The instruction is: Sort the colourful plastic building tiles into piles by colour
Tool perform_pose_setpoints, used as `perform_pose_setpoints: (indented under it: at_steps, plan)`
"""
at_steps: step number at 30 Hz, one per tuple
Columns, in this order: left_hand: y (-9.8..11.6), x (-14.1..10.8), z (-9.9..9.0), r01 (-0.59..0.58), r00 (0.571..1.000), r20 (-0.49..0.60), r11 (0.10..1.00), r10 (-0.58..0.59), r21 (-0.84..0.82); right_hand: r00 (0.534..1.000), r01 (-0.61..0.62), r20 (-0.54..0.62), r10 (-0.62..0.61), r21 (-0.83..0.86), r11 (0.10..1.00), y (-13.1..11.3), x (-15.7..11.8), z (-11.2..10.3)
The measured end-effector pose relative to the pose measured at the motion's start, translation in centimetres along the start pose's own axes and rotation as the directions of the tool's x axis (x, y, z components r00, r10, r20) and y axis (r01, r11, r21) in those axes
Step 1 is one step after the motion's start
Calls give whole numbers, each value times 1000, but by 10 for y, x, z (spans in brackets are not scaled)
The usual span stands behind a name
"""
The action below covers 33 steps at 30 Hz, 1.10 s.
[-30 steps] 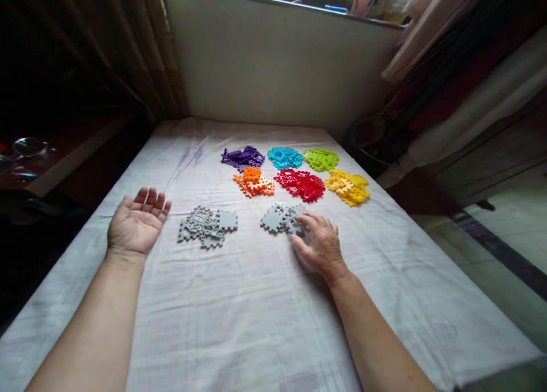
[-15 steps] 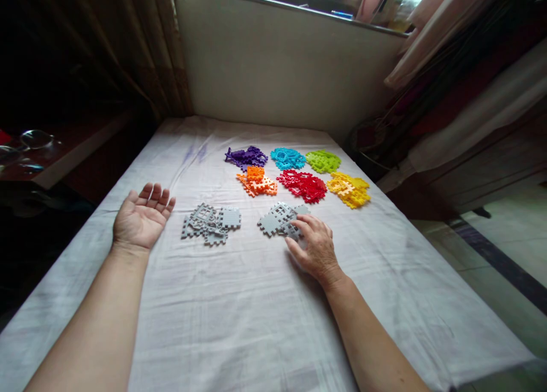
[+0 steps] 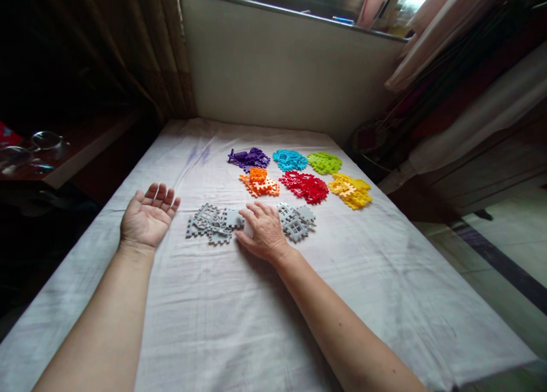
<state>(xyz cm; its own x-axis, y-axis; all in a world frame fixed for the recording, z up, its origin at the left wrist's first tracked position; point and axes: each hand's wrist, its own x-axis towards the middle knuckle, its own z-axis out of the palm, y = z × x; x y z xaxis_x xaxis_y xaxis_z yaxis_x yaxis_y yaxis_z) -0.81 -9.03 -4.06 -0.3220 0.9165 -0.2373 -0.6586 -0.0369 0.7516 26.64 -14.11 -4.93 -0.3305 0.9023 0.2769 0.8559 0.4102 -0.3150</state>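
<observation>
My left hand (image 3: 147, 218) rests palm up on the left of the cloth, its fingers loosely spread and nothing in them. Beside it lies a pile of grey interlocking plastic tiles (image 3: 209, 221) with notched edges, some solid, some with window-like openings. My right hand (image 3: 262, 229) is palm down with fingers apart, between that pile and a second grey tile pile (image 3: 296, 221). Its fingertips reach the solid grey square tile (image 3: 233, 217) at the left pile's right edge; whether they touch it I cannot tell. The hand covers part of the right pile's left side.
Behind the grey piles lie orange (image 3: 259, 182), red (image 3: 304, 187) and yellow tiles (image 3: 351, 191). Farther back are purple (image 3: 249, 159), blue (image 3: 289, 159) and green tiles (image 3: 325, 163). A white cloth (image 3: 205, 323) covers the table. Eyeglasses (image 3: 47, 140) lie on a side shelf.
My right hand has moved left, from over the right grey pile to the gap between the two grey piles. The left hand keeps its pose; the view has shifted slightly.
</observation>
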Motion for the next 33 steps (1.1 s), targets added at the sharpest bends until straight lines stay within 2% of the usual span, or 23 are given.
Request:
perform_pose_setpoints:
  at_steps: [3,6,11,15,18,22,26,29,31,33]
  plan:
    - [0,0,0,6,1000,-17,1000,-6,-9,999,7,43,-8,25,1000,-3,6,4]
    - [0,0,1,12,1000,-19,1000,-12,-15,999,6,32,-8,40,999,-2,4,5]
    - [0,-1,2,11,1000,-25,1000,-11,-16,988,-39,-150,47,53,998,17,-9,-5]
    - [0,-1,3,8,999,-34,1000,-8,-6,929,-185,-325,178,10,983,51,-27,-16]
    - [0,-2,3,7,1000,-23,1000,-7,10,897,-252,-380,227,-16,968,71,-38,-19]
    - [0,-2,3,13,999,-31,1000,-12,17,881,-279,-402,251,-11,960,80,-44,-17]
    - [0,-1,2,-5,1000,-18,1000,5,28,869,-288,-422,260,-2,958,80,-44,-15]
    - [0,-1,2,5,1000,-25,1000,-4,19,872,-275,-422,248,-2,962,69,-39,-16]
    - [0,-2,3,13,999,-34,1000,-12,9,906,-203,-377,191,6,979,52,-32,-15]
    - [1,-3,4,17,999,-37,1000,-17,3,955,-88,-283,92,29,996,30,-22,-12]
